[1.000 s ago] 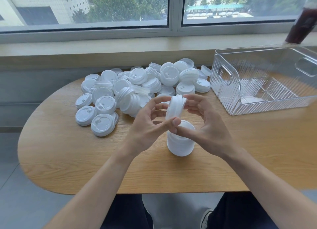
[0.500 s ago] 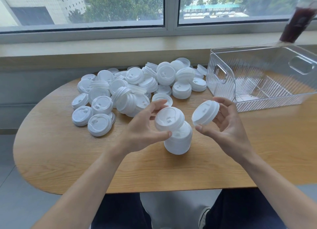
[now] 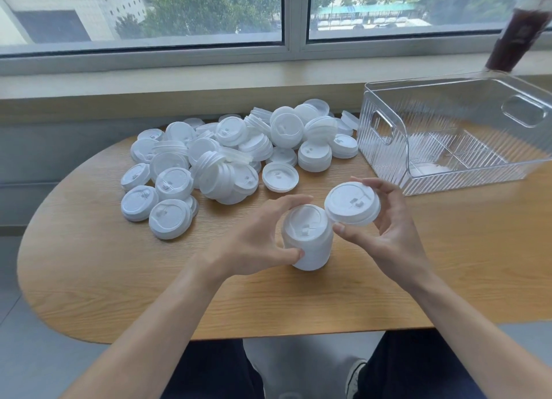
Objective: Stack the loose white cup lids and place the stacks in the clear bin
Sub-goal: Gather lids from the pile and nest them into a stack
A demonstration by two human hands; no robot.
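A stack of white cup lids (image 3: 307, 240) stands upright on the wooden table (image 3: 89, 279) in front of me. My left hand (image 3: 257, 240) curls round the stack, thumb low on its near side and fingers over its far top edge. My right hand (image 3: 385, 228) pinches a single white lid (image 3: 352, 203), tilted, just right of and slightly above the stack's top. A large pile of loose white lids (image 3: 233, 156) lies behind on the table. The clear bin (image 3: 385, 147) sits at the right, with something white on its floor.
A cup of dark drink (image 3: 516, 31) stands on the window sill behind the bin. The table's rounded edge runs close to my legs.
My hands split two joined lids apart. The left hand set one onto the stack and now holds the stack. The right hand keeps the other lid and has turned it top-up.
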